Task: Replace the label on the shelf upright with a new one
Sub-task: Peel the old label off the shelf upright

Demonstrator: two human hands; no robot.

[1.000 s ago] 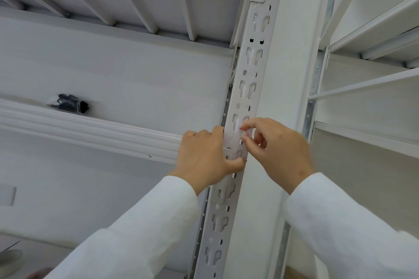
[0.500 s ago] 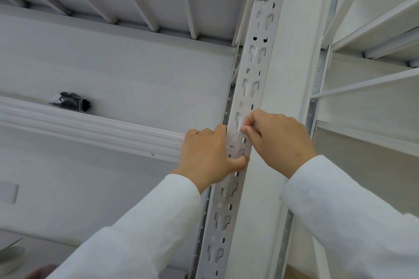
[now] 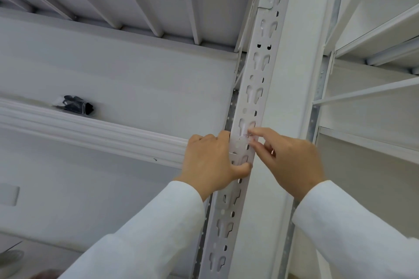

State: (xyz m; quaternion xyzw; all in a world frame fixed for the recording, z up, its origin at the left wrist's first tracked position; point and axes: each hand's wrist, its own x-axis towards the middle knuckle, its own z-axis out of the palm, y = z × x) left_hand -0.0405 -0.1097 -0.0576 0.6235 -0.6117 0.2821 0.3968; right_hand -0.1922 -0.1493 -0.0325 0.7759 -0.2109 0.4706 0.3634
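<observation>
A white perforated shelf upright (image 3: 254, 88) runs from the bottom centre up to the top right. A pale, nearly see-through label (image 3: 242, 144) lies flat on its front face at hand height. My left hand (image 3: 212, 163) wraps the upright's left edge, and its thumb presses the label's lower end. My right hand (image 3: 292, 161) comes in from the right. Its index finger and thumb pinch or press the label's upper right corner, where small red marks show. Both arms are in white sleeves.
A white shelf beam (image 3: 90, 129) runs to the left, with a small black packet (image 3: 74, 105) lying on the shelf. The ribbed underside of a higher shelf (image 3: 145, 0) is overhead. More white shelves (image 3: 376, 29) stand to the right of the upright.
My right hand's fingertips slid a little up the upright along the label. My left hand kept its hold. The camera tilted slightly.
</observation>
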